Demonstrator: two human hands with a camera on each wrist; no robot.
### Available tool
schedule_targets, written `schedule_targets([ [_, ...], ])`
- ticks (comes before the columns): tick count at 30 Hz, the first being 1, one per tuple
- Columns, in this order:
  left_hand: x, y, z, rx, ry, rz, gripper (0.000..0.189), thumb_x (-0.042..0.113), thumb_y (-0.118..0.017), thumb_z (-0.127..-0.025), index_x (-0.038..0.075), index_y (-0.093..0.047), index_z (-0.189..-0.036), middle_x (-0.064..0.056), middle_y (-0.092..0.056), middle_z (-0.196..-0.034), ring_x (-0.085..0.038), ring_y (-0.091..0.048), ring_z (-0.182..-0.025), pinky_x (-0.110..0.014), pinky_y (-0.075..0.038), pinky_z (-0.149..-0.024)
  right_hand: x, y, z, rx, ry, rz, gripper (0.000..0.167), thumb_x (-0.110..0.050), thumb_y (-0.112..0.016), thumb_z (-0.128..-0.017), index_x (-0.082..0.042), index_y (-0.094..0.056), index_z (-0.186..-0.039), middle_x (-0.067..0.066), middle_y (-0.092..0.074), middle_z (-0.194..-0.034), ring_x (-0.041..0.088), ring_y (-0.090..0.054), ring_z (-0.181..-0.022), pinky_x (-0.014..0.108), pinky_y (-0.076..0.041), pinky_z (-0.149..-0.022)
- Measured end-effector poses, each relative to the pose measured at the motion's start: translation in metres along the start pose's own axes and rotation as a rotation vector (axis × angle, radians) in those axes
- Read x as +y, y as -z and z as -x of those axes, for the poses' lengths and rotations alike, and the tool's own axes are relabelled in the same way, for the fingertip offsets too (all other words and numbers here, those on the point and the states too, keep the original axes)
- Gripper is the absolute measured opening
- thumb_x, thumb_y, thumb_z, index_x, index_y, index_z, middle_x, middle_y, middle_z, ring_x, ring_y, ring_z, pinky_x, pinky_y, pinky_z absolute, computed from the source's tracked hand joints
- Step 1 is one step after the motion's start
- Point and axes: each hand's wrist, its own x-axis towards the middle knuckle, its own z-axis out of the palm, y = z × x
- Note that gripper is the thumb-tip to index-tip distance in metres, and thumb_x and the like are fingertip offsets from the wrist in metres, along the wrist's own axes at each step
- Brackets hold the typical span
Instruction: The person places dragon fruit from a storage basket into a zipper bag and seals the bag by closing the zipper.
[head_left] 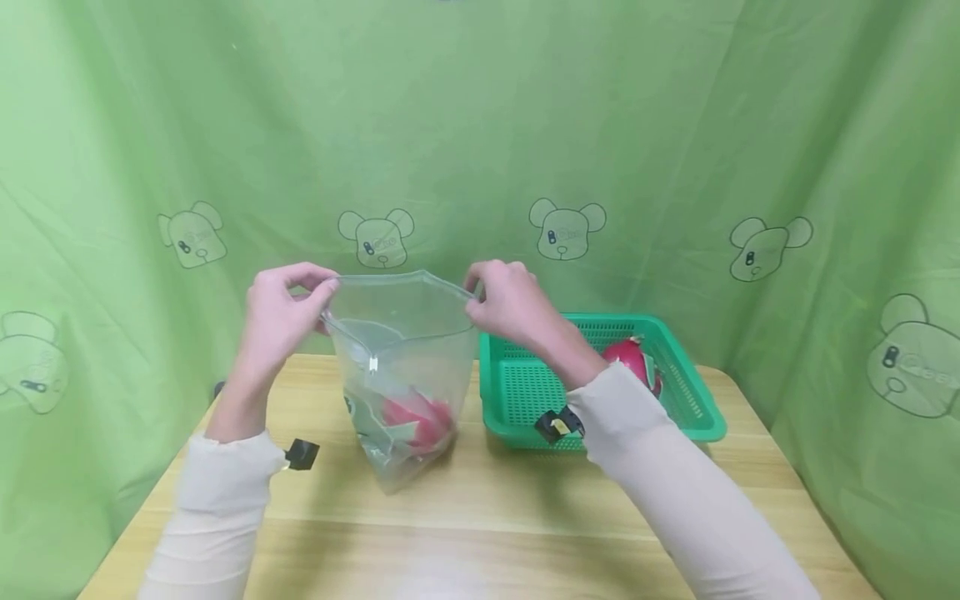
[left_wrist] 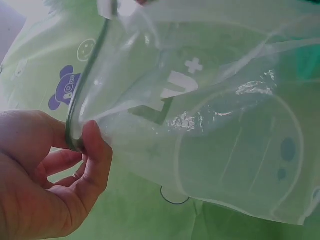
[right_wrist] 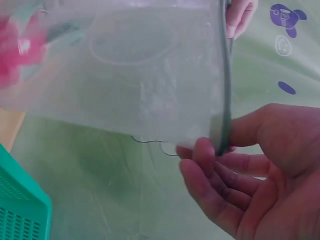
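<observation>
A clear zip bag (head_left: 397, 333) stands over the table with its mouth spread, a pink dragon fruit (head_left: 423, 423) lying at its bottom. My left hand (head_left: 285, 308) pinches the left corner of the rim between thumb and fingers. At the opposite corner, my right hand (head_left: 510, 300) grips the edge the same way. The left wrist view shows white print on the bag (left_wrist: 200, 110) and the thumb (left_wrist: 95, 155) against the rim. In the right wrist view, curled fingers (right_wrist: 215, 190) hold the bag's dark zip edge.
Right of the bag is a green plastic basket (head_left: 682, 375) with another dragon fruit (head_left: 630, 358) in it, partly hidden by my right forearm. Both stand on a wooden table (head_left: 450, 542). A green curtain (head_left: 480, 125) with bear drawings surrounds the table.
</observation>
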Motion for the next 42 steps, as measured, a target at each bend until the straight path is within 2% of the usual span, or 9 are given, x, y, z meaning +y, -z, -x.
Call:
schedule_targets([
  [5,0.007,0.005,-0.005,-0.016,-0.01,-0.045,0.024,0.017,-0.065,-0.101,0.001,-0.073,-0.118,-0.015,-0.066,-0.098,-0.015,-0.066,-0.057,-0.031,-0.061,-0.057,-0.007,0.004,0.006,-0.118,-0.03,0.003,0.032,-0.004,-0.064,-0.094,-0.008,-0.063,-0.126,0.006,-0.07,-0.083,0.02,-0.067,-0.067,0.023,-0.048,-0.049],
  [9,0.014,0.005,-0.007,-0.078,-0.031,-0.091,0.022,0.016,-0.065,-0.101,0.003,-0.073,-0.117,-0.015,-0.068,-0.101,-0.015,-0.063,-0.055,-0.027,-0.057,-0.054,-0.014,0.002,0.009,-0.156,0.034,0.076,0.044,-0.012,-0.067,-0.096,-0.01,-0.056,-0.139,0.005,-0.069,-0.083,0.018,-0.064,-0.068,0.026,-0.052,-0.054],
  [14,0.019,0.001,-0.007,-0.129,-0.054,-0.104,0.02,0.015,-0.065,-0.101,0.004,-0.074,-0.115,-0.012,-0.071,-0.108,-0.012,-0.061,-0.056,-0.025,-0.055,-0.052,-0.02,-0.006,0.002,-0.127,0.155,0.124,0.063,-0.025,-0.074,-0.096,-0.018,-0.045,-0.151,0.003,-0.068,-0.109,0.017,-0.06,-0.073,0.032,-0.054,-0.061],
  [18,0.019,-0.003,-0.004,-0.132,-0.066,-0.11,0.02,0.016,-0.065,-0.101,0.005,-0.075,-0.114,-0.011,-0.071,-0.108,-0.011,-0.059,-0.055,-0.023,-0.051,-0.049,-0.021,-0.015,-0.006,-0.109,0.163,0.094,0.047,-0.026,-0.074,-0.096,-0.012,-0.06,-0.139,0.006,-0.07,-0.117,0.017,-0.064,-0.078,0.031,-0.056,-0.068],
  [23,0.016,-0.009,0.002,-0.133,-0.073,-0.111,0.022,0.018,-0.067,-0.1,0.008,-0.074,-0.118,-0.01,-0.068,-0.099,-0.017,-0.062,-0.063,-0.024,-0.047,-0.048,-0.016,-0.019,-0.01,-0.086,0.098,-0.02,0.018,-0.017,-0.068,-0.1,-0.004,-0.073,-0.111,0.009,-0.074,-0.092,0.02,-0.07,-0.072,0.027,-0.059,-0.061],
  [31,0.009,-0.001,0.021,-0.232,-0.073,-0.281,0.048,0.02,-0.068,-0.099,0.008,-0.056,-0.144,-0.014,-0.067,-0.109,-0.027,-0.064,-0.091,-0.04,-0.057,-0.073,-0.006,-0.018,-0.011,-0.034,0.053,-0.069,0.018,-0.012,-0.066,-0.1,-0.001,-0.073,-0.112,0.009,-0.072,-0.091,0.016,-0.07,-0.068,0.023,-0.059,-0.06],
  [36,0.003,0.006,0.033,-0.277,-0.048,-0.296,0.041,0.013,-0.062,-0.101,0.003,-0.057,-0.14,-0.016,-0.068,-0.101,-0.023,-0.061,-0.071,-0.033,-0.054,-0.056,-0.002,-0.02,-0.013,-0.037,0.036,-0.103,0.017,-0.01,-0.065,-0.1,0.0,-0.073,-0.112,0.011,-0.072,-0.092,0.02,-0.072,-0.071,0.023,-0.06,-0.059],
  [39,0.001,0.006,0.036,-0.225,-0.047,-0.283,0.038,0.011,-0.06,-0.101,0.004,-0.06,-0.138,-0.013,-0.065,-0.093,-0.021,-0.055,-0.057,-0.031,-0.048,-0.044,0.0,-0.019,-0.013,-0.024,0.034,-0.11,0.016,-0.008,-0.064,-0.1,0.0,-0.073,-0.111,0.011,-0.072,-0.092,0.019,-0.071,-0.069,0.023,-0.06,-0.059],
  [42,0.002,0.004,0.037,-0.145,-0.088,-0.288,0.035,0.008,-0.06,-0.099,0.003,-0.064,-0.134,-0.012,-0.065,-0.09,-0.02,-0.053,-0.056,-0.029,-0.046,-0.044,0.002,-0.018,-0.013,-0.009,0.031,-0.113,0.016,-0.007,-0.064,-0.099,0.0,-0.073,-0.11,0.011,-0.072,-0.092,0.017,-0.07,-0.068,0.023,-0.06,-0.059],
])
